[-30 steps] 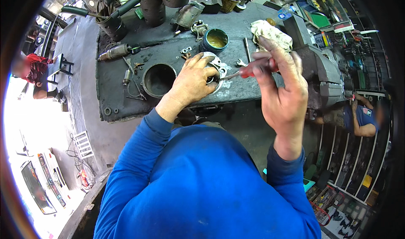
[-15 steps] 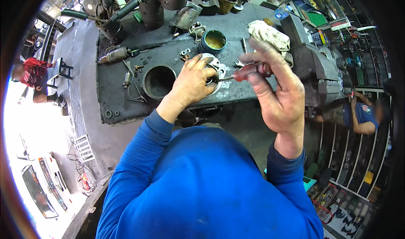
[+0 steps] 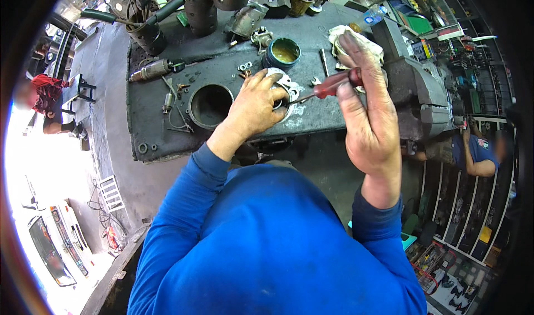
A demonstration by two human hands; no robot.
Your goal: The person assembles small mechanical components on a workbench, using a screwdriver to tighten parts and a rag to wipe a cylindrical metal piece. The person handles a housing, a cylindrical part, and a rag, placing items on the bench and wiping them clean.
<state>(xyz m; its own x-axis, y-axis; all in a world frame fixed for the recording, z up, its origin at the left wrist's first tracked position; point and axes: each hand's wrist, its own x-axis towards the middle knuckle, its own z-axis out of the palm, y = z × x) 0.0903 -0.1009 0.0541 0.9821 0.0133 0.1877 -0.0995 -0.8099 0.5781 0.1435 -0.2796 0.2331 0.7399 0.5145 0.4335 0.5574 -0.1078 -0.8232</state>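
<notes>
My left hand [image 3: 253, 106] grips a round silver metal housing [image 3: 288, 87] that rests on the dark, greasy workbench [image 3: 150, 131]. My right hand [image 3: 364, 115] holds a red-handled screwdriver [image 3: 334, 83], fingers wrapped around the handle. The screwdriver's tip points left into the housing, right beside my left fingers. Both arms wear blue sleeves.
A dark cylinder with a round opening [image 3: 210, 105] lies left of the housing. Behind stand a green-rimmed tin [image 3: 282, 52], a white rag [image 3: 356, 40], small loose parts, pipes and a grey vise [image 3: 428, 92]. Another person in blue [image 3: 473, 154] is at the right, and one in red [image 3: 47, 92] at the far left.
My right hand has come down and brought the screwdriver tip closer into the housing. My left hand has stayed on the housing.
</notes>
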